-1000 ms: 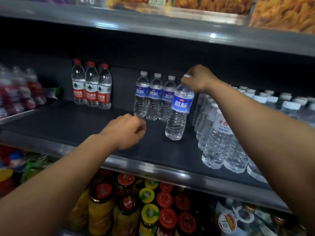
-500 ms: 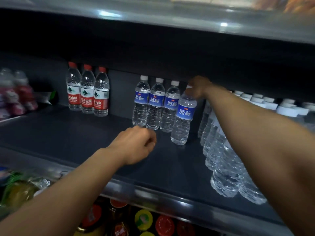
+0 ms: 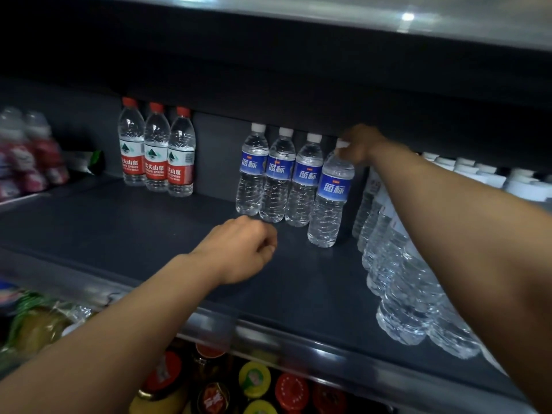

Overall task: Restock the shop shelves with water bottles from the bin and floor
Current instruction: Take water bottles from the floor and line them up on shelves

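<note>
Left hand (image 3: 243,249), nearest, hovers above the dark shelf (image 3: 125,231) with fingers curled into a loose fist, holding nothing. Farther back, the right hand (image 3: 360,144) grips the neck and cap of a blue-labelled water bottle (image 3: 330,195), fingers curled around its top; the bottle stands upright on the shelf, just beside and slightly forward of three matching bottles (image 3: 279,174). Three red-labelled bottles (image 3: 156,149) stand well to the left. Compared with one second ago, the held bottle is upright and nearer the row.
</note>
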Demonstrator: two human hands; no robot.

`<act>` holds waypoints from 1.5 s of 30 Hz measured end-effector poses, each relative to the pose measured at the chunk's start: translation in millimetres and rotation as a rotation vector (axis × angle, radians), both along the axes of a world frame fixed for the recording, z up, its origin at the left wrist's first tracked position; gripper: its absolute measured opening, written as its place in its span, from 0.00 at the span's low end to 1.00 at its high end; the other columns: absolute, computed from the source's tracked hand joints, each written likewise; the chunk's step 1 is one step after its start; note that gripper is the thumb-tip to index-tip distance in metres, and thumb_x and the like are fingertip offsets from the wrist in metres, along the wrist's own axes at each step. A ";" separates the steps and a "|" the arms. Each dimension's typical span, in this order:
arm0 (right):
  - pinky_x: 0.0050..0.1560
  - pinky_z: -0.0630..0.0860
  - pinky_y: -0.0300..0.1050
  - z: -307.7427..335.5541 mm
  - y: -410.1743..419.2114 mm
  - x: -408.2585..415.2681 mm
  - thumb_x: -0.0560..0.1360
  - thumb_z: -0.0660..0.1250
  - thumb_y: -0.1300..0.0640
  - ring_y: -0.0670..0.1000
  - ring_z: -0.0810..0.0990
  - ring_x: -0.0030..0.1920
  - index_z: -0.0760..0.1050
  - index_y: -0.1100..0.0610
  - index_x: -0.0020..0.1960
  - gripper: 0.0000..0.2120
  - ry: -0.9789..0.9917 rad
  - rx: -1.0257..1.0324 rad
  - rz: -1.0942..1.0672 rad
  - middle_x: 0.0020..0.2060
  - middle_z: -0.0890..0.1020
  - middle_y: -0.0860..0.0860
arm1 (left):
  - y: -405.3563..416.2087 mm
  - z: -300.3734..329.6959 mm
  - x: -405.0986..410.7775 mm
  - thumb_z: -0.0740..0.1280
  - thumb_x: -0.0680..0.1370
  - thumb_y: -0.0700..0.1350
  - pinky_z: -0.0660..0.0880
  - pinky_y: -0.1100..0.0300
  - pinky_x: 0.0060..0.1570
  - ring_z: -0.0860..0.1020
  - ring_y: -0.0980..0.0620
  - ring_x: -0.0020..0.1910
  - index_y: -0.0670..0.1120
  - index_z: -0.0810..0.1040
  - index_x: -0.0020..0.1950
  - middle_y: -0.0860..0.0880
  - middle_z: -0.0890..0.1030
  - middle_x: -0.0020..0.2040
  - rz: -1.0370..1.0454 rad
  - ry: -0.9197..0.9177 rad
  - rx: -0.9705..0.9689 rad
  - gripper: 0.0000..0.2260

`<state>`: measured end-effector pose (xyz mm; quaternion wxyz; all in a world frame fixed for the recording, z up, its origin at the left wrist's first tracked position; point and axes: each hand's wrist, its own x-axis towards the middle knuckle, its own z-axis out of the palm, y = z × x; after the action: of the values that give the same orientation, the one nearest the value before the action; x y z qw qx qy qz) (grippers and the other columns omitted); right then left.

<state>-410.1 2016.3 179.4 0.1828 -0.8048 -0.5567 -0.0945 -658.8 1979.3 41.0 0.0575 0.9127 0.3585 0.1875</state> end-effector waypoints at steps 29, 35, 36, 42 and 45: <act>0.49 0.75 0.53 -171.0 -173.0 -217.9 0.76 0.62 0.58 0.62 0.76 0.51 0.71 0.57 0.58 0.11 0.085 0.084 0.257 0.46 0.79 0.57 | -91.4 -47.4 -132.7 0.63 0.77 0.48 0.76 0.51 0.47 0.79 0.44 0.49 0.52 0.79 0.48 0.48 0.82 0.47 -0.093 0.042 -0.093 0.05; 0.42 0.73 0.48 -271.0 -244.7 -279.5 0.75 0.62 0.60 0.59 0.77 0.48 0.73 0.58 0.55 0.09 0.250 -0.006 0.319 0.48 0.79 0.56 | -130.2 -113.4 -184.3 0.62 0.78 0.48 0.76 0.50 0.43 0.79 0.45 0.47 0.51 0.78 0.48 0.49 0.81 0.46 -0.162 0.145 -0.182 0.06; 0.43 0.74 0.50 -291.0 -256.1 -289.1 0.75 0.61 0.60 0.60 0.77 0.49 0.73 0.58 0.55 0.09 0.283 -0.058 0.323 0.49 0.79 0.57 | -138.2 -128.1 -193.1 0.62 0.78 0.47 0.76 0.49 0.42 0.78 0.46 0.45 0.50 0.78 0.48 0.49 0.81 0.46 -0.183 0.167 -0.221 0.06; 0.42 0.73 0.50 -389.0 -314.7 -349.3 0.74 0.61 0.60 0.61 0.77 0.50 0.70 0.56 0.59 0.13 0.379 -0.345 0.296 0.50 0.78 0.57 | -187.5 -215.3 -244.4 0.61 0.78 0.46 0.75 0.50 0.43 0.78 0.45 0.44 0.49 0.76 0.44 0.46 0.79 0.44 -0.197 0.315 -0.437 0.06; 0.44 0.73 0.49 -420.6 -332.4 -371.9 0.73 0.63 0.56 0.61 0.78 0.52 0.68 0.55 0.62 0.18 0.386 -0.470 0.300 0.54 0.78 0.57 | -211.4 -250.8 -267.5 0.60 0.78 0.46 0.75 0.49 0.46 0.78 0.46 0.47 0.48 0.78 0.48 0.46 0.80 0.48 -0.172 0.351 -0.531 0.08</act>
<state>-782.0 1684.0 -241.2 0.1062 -0.7371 -0.6306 0.2184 -926.3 1767.9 -209.9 0.2463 0.9111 0.3211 -0.0783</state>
